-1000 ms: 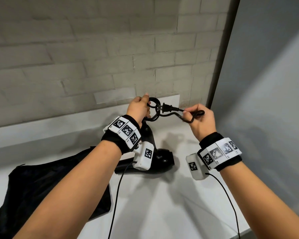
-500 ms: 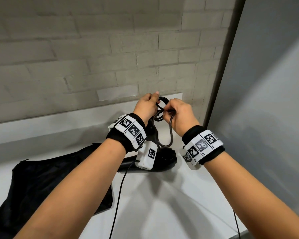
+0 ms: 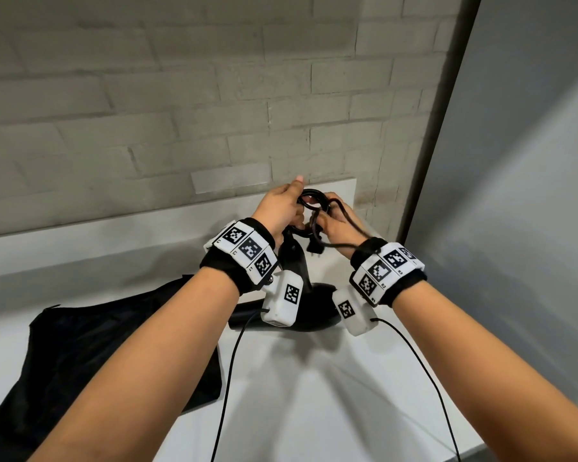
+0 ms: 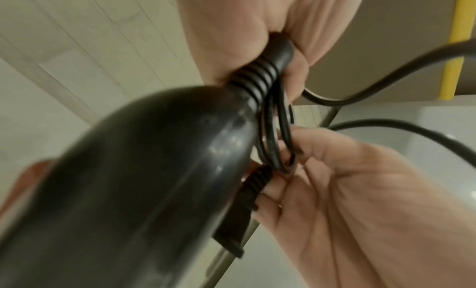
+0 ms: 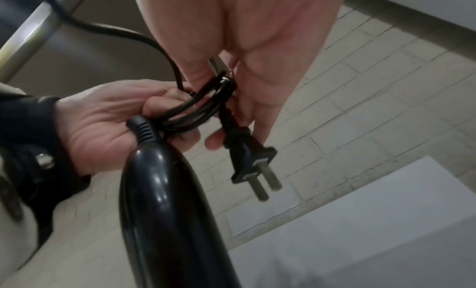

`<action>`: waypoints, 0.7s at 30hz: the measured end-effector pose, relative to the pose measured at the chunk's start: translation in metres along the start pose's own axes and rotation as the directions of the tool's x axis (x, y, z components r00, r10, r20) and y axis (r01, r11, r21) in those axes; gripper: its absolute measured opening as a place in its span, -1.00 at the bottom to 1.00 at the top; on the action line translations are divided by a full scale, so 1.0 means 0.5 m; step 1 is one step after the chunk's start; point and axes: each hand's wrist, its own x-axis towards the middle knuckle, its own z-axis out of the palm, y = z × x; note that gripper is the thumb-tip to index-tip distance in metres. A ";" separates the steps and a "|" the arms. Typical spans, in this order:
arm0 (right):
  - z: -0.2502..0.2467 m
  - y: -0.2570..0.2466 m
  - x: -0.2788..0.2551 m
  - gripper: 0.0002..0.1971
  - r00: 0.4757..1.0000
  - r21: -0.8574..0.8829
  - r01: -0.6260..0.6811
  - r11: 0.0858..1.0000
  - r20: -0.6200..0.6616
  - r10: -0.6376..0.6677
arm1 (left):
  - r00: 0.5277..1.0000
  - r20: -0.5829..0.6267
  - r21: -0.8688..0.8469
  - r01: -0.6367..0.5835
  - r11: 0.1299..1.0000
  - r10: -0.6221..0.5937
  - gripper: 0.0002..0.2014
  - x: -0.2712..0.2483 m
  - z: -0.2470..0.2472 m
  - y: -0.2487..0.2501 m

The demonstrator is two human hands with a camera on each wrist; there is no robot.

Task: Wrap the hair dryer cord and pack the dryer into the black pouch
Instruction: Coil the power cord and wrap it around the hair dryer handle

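The black hair dryer (image 3: 314, 315) stands with its body on the white table and its handle (image 5: 167, 211) pointing up. My left hand (image 3: 296, 208) grips the coiled cord (image 3: 314, 201) at the top of the handle, by the ribbed strain relief (image 4: 260, 72). My right hand (image 3: 324, 218) pinches the cord's end against the coil (image 5: 195, 109). The two-pin plug (image 5: 252, 160) hangs free just below the right fingers. The black pouch (image 3: 97, 345) lies flat on the table to the left, partly hidden by my left forearm.
A grey brick wall rises behind the table (image 3: 314, 411), and a grey panel (image 3: 514, 228) closes the right side. Thin black wrist-camera cables (image 3: 227, 378) hang from both wrists. The table's front edge runs along the lower right.
My right hand came in from the right with the cord's end to meet the left hand at the coil. The plug, held out level before, now hangs below the coil.
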 end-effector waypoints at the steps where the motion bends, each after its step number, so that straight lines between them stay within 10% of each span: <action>1: 0.001 0.000 -0.002 -0.88 1.000 0.039 -0.009 0.999 0.009 0.009 | 1.000 0.003 -0.006 -0.001 1.000 0.001 -0.68 0.000 0.000 0.000; 7: -0.021 0.010 -0.012 -0.76 0.996 0.031 -0.072 0.997 0.062 0.070 | 1.000 -0.007 -0.041 0.000 0.999 0.000 -0.63 0.002 0.004 0.000; 10: -0.062 0.043 -0.039 -0.67 0.995 -0.286 -0.083 0.955 0.023 0.094 | 0.999 -0.045 -0.057 0.011 0.998 -0.013 -0.59 0.005 -0.003 0.001; 16: -0.139 0.115 -0.058 -0.49 0.873 -0.818 -0.353 0.454 -0.114 0.474 | 1.000 -0.018 -0.025 0.025 0.999 -0.026 -0.61 0.003 -0.008 0.002; 21: -0.134 0.106 -0.058 -0.50 0.846 -0.845 -0.405 0.349 -0.202 0.494 | 0.999 0.016 0.002 0.037 0.999 -0.037 -0.60 0.000 -0.004 0.000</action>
